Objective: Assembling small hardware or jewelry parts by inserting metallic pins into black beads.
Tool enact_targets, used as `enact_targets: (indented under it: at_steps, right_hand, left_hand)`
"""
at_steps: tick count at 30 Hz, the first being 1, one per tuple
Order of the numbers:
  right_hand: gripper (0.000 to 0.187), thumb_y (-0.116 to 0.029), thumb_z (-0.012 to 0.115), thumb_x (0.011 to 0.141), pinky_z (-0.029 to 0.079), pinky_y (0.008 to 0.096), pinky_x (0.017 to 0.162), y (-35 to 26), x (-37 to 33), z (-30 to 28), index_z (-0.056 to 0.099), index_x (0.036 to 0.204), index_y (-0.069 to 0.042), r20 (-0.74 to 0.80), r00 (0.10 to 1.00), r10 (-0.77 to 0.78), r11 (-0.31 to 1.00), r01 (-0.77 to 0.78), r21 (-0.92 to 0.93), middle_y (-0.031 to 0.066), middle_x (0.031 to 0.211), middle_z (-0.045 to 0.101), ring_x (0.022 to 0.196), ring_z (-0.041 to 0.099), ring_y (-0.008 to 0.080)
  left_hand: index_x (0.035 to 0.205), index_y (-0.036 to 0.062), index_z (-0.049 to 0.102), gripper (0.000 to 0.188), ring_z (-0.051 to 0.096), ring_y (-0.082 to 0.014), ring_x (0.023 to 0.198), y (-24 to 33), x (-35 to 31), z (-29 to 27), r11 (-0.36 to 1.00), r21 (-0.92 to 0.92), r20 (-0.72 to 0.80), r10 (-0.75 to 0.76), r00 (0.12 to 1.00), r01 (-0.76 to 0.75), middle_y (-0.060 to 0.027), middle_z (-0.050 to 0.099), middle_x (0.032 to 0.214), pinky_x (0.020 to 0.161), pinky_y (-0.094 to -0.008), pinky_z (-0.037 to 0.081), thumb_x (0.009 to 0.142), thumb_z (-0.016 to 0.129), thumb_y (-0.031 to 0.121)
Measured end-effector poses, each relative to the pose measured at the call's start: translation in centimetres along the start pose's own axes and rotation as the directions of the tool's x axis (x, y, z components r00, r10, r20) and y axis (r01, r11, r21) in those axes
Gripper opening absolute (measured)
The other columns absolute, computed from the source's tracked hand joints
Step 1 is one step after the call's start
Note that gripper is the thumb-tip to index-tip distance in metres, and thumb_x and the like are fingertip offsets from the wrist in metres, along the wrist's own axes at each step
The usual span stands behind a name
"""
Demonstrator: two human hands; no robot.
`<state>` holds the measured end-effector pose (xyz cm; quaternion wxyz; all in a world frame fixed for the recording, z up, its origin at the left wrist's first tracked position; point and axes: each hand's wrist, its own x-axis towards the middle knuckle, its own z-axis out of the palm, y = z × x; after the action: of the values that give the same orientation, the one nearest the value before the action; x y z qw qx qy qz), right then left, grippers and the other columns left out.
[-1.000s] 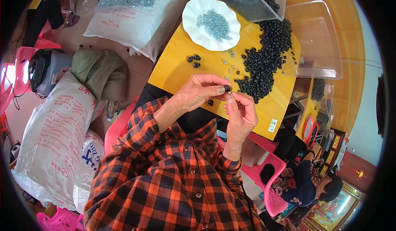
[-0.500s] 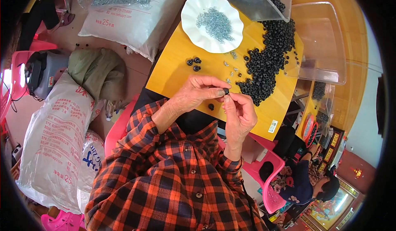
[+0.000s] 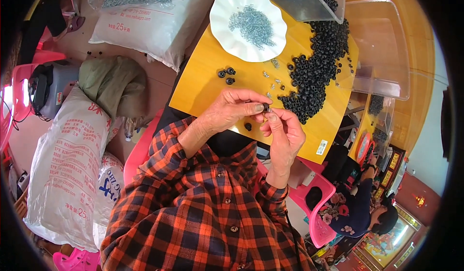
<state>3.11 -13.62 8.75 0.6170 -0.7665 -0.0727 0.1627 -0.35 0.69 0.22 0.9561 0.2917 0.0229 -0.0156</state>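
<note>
Between thumb and index finger, my left hand (image 3: 224, 111) pinches a small black ring-shaped part (image 3: 266, 107). My right hand (image 3: 284, 135) is close against it, thumb and fingertips pinched around a tiny shiny piece, mostly hidden by the fingers. One loose black part (image 3: 248, 126) lies on the yellow table (image 3: 200, 89) just below my hands, and a group of three (image 3: 230, 81) sits farther left. To the right spreads a heap of black parts (image 3: 309, 85). A few tiny silvery pieces (image 3: 272, 86) are scattered beside it. More fill the middle of a scalloped white plate (image 3: 220, 34).
A clear plastic bin (image 3: 295, 2) tips black parts onto the table's far side, with another clear tray (image 3: 382, 85) right of it. White sacks (image 3: 67, 174) stand on the left. A person in dark clothes (image 3: 355, 205) sits at the right beside a pink chair (image 3: 321, 222).
My right hand has drawn slightly right and down from the black part, its fingers now more curled. A shiny piece shows at its fingertips. My left hand keeps its pinch.
</note>
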Motion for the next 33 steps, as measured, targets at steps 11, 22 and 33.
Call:
enact_targets:
  at_steps: [11,22,33]
  right_hand:
    - [0.014,-0.010,0.064,0.093,0.045,0.0206,0.058,0.0,0.2,0.2,0.062,0.100,0.002,0.019,1.000,0.015,0.998,-0.017,0.063,0.0064,0.085,0.066,0.065,0.059,0.0093]
    - [0.010,-0.005,0.064,0.092,0.047,0.0195,0.056,-0.3,0.1,0.7,0.062,0.098,0.002,-0.014,1.000,-0.019,0.998,0.018,-0.064,0.0056,0.079,0.065,0.064,0.060,0.0082]
    - [0.006,-0.001,0.064,0.090,0.049,0.0197,0.055,-0.4,0.0,0.7,0.062,0.094,0.002,-0.019,0.996,-0.089,0.989,0.086,-0.123,0.0068,0.078,0.066,0.062,0.061,0.0088]
  left_hand:
    - [0.115,-0.0032,0.065,0.023,0.065,-0.0133,0.082,0.1,0.1,0.0,0.999,-0.040,0.005,-0.009,1.000,0.009,-0.0077,0.068,0.090,0.073,-0.0269,0.052,0.095,0.059,0.006]
    - [0.114,-0.0027,0.066,0.022,0.064,-0.0131,0.084,-0.1,0.0,0.0,1.000,0.016,0.002,0.027,1.000,-0.027,-0.0079,0.067,0.095,0.076,-0.0251,0.052,0.093,0.060,0.004]
    - [0.112,-0.0008,0.067,0.021,0.064,-0.0116,0.083,-0.1,0.0,-0.1,0.996,0.063,0.026,0.056,0.998,-0.057,-0.0061,0.067,0.093,0.075,-0.0243,0.052,0.093,0.060,0.003]
